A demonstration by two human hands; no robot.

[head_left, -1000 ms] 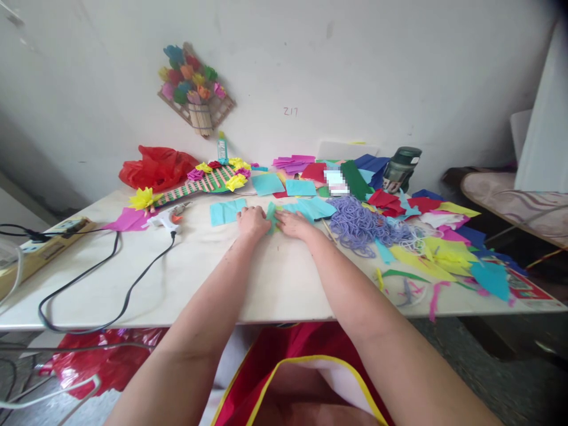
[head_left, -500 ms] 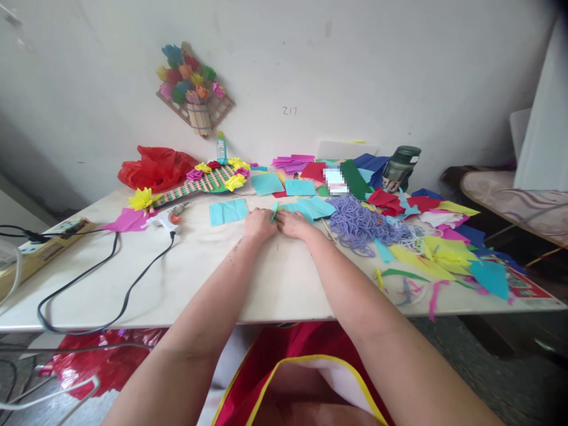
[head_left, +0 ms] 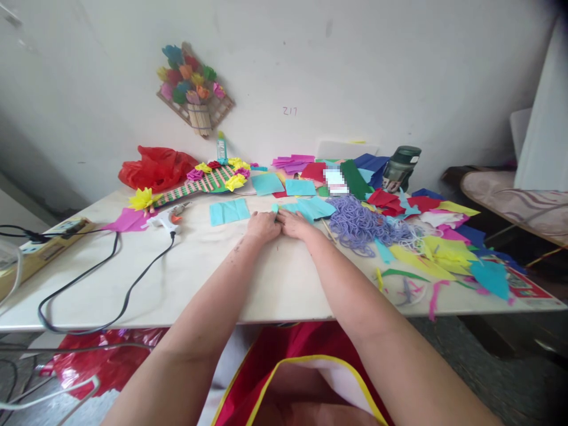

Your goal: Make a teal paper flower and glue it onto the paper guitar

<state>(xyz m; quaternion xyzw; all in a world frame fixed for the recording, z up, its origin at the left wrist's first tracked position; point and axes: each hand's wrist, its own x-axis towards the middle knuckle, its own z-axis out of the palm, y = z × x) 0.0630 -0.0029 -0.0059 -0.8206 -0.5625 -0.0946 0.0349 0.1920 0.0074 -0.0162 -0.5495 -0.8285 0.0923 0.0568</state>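
My left hand (head_left: 264, 227) and my right hand (head_left: 293, 225) meet over the middle of the table, fingertips together. A small piece of turquoise crepe paper (head_left: 275, 208) pokes up between them, pinched in the closed fingers; most of it is hidden. Just left of my left hand, a creased turquoise sheet (head_left: 229, 212) lies flat. Beyond my right hand are overlapping turquoise sheets (head_left: 316, 207), and thin sticks (head_left: 329, 231) lie to its right.
Purple yarn (head_left: 355, 225) and paper scraps (head_left: 450, 254) cover the right side. A hot glue gun (head_left: 165, 222), its cord and a power strip (head_left: 53, 241) are at left. Behind stand a flower-trimmed craft piece (head_left: 199, 184), a red plastic bag (head_left: 157, 167) and a dark bottle (head_left: 402, 167).
The turquoise paper between my fingers now shows less and sits lower. My left hand has shifted slightly right, closer against my right hand.
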